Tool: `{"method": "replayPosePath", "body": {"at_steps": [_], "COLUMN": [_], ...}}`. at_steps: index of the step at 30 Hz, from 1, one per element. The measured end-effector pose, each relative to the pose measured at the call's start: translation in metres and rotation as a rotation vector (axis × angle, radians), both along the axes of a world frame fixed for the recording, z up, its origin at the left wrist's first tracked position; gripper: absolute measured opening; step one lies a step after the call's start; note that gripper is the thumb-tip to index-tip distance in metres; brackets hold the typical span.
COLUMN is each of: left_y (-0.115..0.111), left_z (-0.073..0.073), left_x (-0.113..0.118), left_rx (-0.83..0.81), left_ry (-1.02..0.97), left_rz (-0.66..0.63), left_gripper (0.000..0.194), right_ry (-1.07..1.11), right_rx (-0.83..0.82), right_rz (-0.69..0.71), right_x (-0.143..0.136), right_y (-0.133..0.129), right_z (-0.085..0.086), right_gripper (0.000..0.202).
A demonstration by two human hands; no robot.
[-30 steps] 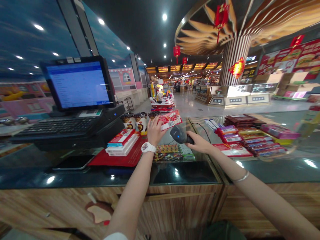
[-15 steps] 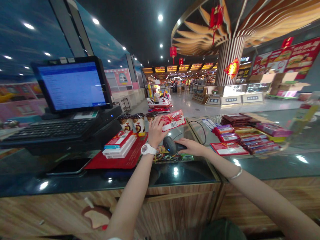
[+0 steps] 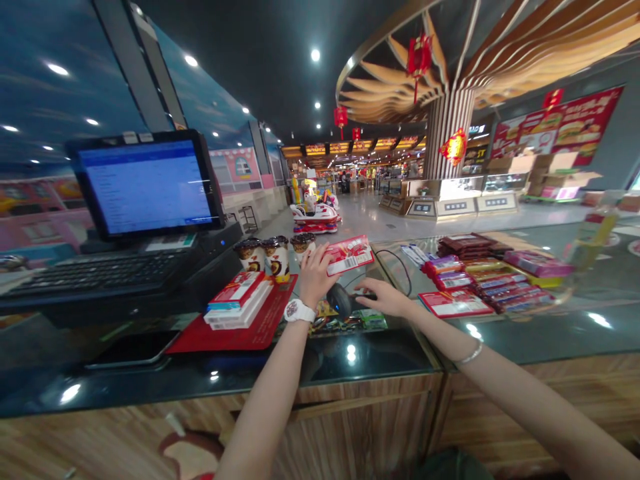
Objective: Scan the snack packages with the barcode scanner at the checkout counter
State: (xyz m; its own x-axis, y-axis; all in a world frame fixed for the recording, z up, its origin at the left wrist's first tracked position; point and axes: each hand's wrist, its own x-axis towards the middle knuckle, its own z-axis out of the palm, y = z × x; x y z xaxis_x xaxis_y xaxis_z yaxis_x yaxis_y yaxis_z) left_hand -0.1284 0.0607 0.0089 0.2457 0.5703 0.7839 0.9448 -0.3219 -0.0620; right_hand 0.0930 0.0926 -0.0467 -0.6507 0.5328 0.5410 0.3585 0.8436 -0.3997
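Note:
My left hand [image 3: 315, 277], with a white watch at the wrist, grips a red and white box [image 3: 350, 255] by its left end and holds it above the counter. Its barcode side faces me. Just below the box, my right hand [image 3: 383, 297] has its fingers round the handle of a black barcode scanner [image 3: 339, 301], whose head points left and toward me. A stack of red and white boxes [image 3: 240, 300] lies on a red mat [image 3: 270, 323] to the left. Three lidded cups [image 3: 277, 257] stand behind that stack.
At the left are a lit monitor [image 3: 147, 187], a keyboard [image 3: 95, 273] and a phone [image 3: 134, 349]. Chocolate bars and packets [image 3: 515, 287], with a flat red box [image 3: 456, 303], lie on the glass counter at the right. A black cable [image 3: 407, 267] loops behind my right hand.
The view has shifted slightly, so the counter sits a little lower. The fingers of my right hand look more bent on the scanner handle. My left hand still holds the box.

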Motion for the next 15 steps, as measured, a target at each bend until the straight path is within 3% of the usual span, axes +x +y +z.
{"method": "replayPosePath", "body": {"at_steps": [4, 6, 10, 15], "left_y": [-0.003, -0.004, -0.009, -0.016], "left_z": [-0.001, -0.001, -0.004, -0.006], "left_x": [0.005, 0.009, 0.019, 0.035], "left_rx": [-0.025, -0.035, -0.029, -0.027], "left_ry": [-0.002, 0.002, 0.021, 0.022], "left_rz": [-0.018, -0.029, -0.079, -0.138], "left_gripper": [0.027, 0.025, 0.026, 0.027], "right_ry": [0.360, 0.561, 0.701, 0.781], "right_rx": [-0.007, -0.014, -0.141, -0.188], "right_rz": [-0.307, -0.374, -0.257, -0.202], "right_x": [0.012, 0.019, 0.027, 0.038], "right_y": [0.010, 0.017, 0.027, 0.017], "right_z": [0.008, 0.011, 0.014, 0.015], "right_gripper": [0.026, 0.030, 0.054, 0.052]}}
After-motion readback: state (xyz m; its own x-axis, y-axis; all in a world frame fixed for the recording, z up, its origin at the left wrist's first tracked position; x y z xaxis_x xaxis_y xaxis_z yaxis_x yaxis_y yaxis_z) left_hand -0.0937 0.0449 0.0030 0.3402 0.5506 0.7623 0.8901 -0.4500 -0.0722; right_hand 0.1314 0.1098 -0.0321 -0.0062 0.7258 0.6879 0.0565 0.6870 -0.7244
